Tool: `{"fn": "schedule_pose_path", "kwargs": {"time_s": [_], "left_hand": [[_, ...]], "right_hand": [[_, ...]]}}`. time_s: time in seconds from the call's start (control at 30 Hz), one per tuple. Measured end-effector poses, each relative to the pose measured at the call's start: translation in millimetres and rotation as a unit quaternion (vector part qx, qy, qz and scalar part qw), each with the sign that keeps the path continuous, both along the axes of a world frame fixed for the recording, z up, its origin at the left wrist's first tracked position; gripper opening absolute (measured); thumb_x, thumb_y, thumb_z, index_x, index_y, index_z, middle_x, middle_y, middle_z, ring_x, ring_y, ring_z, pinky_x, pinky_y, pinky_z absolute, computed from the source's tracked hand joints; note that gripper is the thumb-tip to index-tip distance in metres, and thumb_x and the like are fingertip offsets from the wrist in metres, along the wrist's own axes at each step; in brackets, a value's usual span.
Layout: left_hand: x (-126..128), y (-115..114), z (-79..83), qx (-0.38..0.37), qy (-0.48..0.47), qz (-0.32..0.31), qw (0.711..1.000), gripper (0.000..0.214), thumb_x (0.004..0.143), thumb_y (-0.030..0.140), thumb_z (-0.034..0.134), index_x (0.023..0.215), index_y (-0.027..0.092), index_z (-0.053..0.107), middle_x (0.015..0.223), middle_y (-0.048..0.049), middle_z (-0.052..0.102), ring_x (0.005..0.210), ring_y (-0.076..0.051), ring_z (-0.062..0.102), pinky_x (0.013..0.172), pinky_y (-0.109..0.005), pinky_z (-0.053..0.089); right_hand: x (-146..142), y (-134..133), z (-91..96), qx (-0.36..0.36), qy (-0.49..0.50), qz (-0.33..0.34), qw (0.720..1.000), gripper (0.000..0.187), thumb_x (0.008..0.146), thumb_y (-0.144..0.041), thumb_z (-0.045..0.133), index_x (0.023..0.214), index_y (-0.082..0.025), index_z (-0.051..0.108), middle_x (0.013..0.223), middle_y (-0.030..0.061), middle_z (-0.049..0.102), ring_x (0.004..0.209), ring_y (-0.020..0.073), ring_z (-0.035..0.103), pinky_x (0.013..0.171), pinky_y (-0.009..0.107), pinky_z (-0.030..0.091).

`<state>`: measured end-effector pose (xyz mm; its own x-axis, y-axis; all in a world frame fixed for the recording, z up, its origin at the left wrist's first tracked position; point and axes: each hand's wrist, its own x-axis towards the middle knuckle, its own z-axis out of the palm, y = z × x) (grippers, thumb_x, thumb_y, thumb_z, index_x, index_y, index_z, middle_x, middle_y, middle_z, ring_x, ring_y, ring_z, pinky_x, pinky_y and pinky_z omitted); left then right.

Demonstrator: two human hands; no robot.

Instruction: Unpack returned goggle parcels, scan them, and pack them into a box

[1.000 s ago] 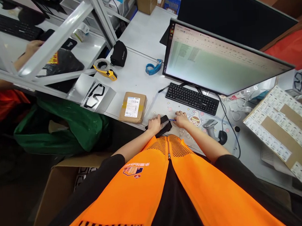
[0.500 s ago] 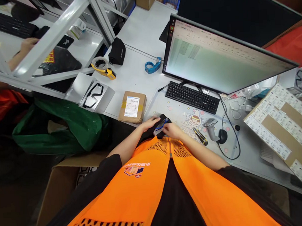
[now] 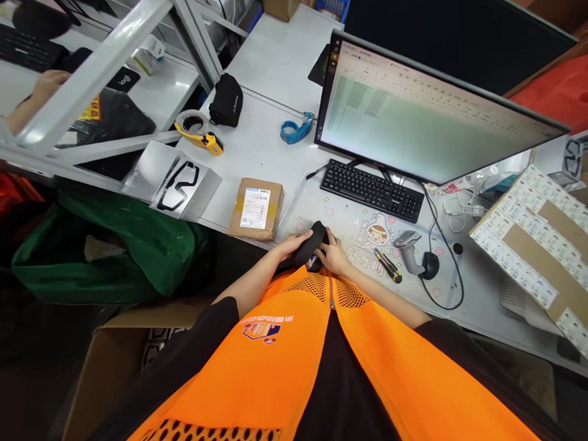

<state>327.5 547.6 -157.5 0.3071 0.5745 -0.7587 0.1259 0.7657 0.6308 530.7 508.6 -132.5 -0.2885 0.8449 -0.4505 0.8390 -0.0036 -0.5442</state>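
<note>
Both hands, left hand [image 3: 289, 245] and right hand [image 3: 335, 256], now clasping a black pouch [image 3: 309, 244]; blue bit gone, perhaps tucked in; parcel [image 3: 255, 209] label unreadable.

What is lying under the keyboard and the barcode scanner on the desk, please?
A clear desk mat printed with a cartoon figure and small shapes lies under the keyboard and barcode scanner. The utility knife rests on it too. Its print beneath the keyboard is covered.

a packing station: taped parcel [image 3: 256, 209], tape dispenser [image 3: 197, 130], barcode scanner [image 3: 409, 246].
</note>
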Motion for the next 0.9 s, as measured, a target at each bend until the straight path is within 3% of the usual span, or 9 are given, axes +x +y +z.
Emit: {"fn": "schedule_pose_path", "kwargs": {"time_s": [0.13, 0.23, 0.33, 0.43, 0.5, 0.63, 0.9], "left_hand": [[8, -4, 14.7, -0.061, -0.130, 0.082, 0.986, 0.065, 0.102, 0.070, 0.059, 0.134, 0.014, 0.072, 0.103, -0.0154, 0.083, 0.073, -0.023, 0.078, 0.067, -0.034, 0.066], [13, -2, 32.2, -0.068, -0.184, 0.123, 0.973, 0.070, 0.106, 0.073, 0.047, 0.136, 0.014, 0.071, 0.100, -0.0158, 0.083, 0.077, -0.025, 0.079, 0.072, -0.037, 0.068], [18, 5, 53.3, -0.030, -0.215, 0.149, 0.965, 0.080, 0.104, 0.080, 0.039, 0.136, 0.014, 0.071, 0.102, -0.0168, 0.083, 0.091, -0.032, 0.081, 0.080, -0.044, 0.070], [25, 11, 73.9, 0.037, -0.266, 0.183, 0.946, 0.087, 0.102, 0.085, 0.034, 0.138, 0.013, 0.070, 0.111, -0.0177, 0.082, 0.107, -0.036, 0.079, 0.088, -0.048, 0.068], [30, 13, 84.5, 0.074, -0.290, 0.205, 0.932, 0.090, 0.101, 0.087, 0.034, 0.138, 0.013, 0.070, 0.116, -0.0178, 0.081, 0.114, -0.037, 0.077, 0.091, -0.049, 0.067], [38, 13, 96.6, 0.105, -0.287, 0.235, 0.923, 0.090, 0.097, 0.091, 0.040, 0.135, 0.015, 0.071, 0.117, -0.0163, 0.080, 0.121, -0.039, 0.074, 0.096, -0.050, 0.066], [50, 4, 110.8, 0.086, -0.288, 0.262, 0.917, 0.088, 0.104, 0.084, 0.027, 0.135, 0.014, 0.070, 0.117, -0.0140, 0.080, 0.125, -0.035, 0.072, 0.102, -0.047, 0.064]], "right_hand": [[-5, 17, 26.7, 0.063, -0.007, 0.009, 0.998, 0.032, 0.101, -0.036, 0.062, 0.123, -0.019, 0.080, 0.183, 0.0084, 0.012, 0.156, 0.0436, 0.032, 0.126, 0.064, 0.038], [-3, 32, 53.6, 0.128, 0.029, 0.011, 0.991, 0.033, 0.095, -0.033, 0.069, 0.124, -0.019, 0.077, 0.182, 0.0103, 0.015, 0.159, 0.0437, 0.028, 0.128, 0.065, 0.035], [5, 40, 85.4, 0.212, 0.116, -0.011, 0.970, 0.043, 0.095, -0.035, 0.070, 0.134, -0.019, 0.067, 0.180, 0.0157, 0.020, 0.162, 0.0388, 0.028, 0.129, 0.062, 0.037], [15, 34, 115.5, 0.267, 0.203, -0.060, 0.940, 0.044, 0.099, -0.043, 0.065, 0.138, -0.022, 0.058, 0.178, 0.0173, 0.023, 0.163, 0.0336, 0.030, 0.119, 0.057, 0.051], [19, 24, 128.6, 0.267, 0.231, -0.083, 0.932, 0.047, 0.100, -0.048, 0.066, 0.139, -0.025, 0.055, 0.174, 0.0179, 0.029, 0.158, 0.0318, 0.039, 0.110, 0.053, 0.059], [20, 3, 133.3, 0.230, 0.235, -0.085, 0.941, 0.049, 0.100, -0.047, 0.066, 0.144, -0.027, 0.056, 0.164, 0.0179, 0.043, 0.151, 0.0314, 0.049, 0.111, 0.053, 0.059], [20, 3, 133.6, 0.235, 0.204, -0.046, 0.949, 0.063, 0.098, -0.031, 0.067, 0.157, -0.028, 0.046, 0.170, 0.0147, 0.038, 0.159, 0.0304, 0.039, 0.127, 0.056, 0.045]]}}
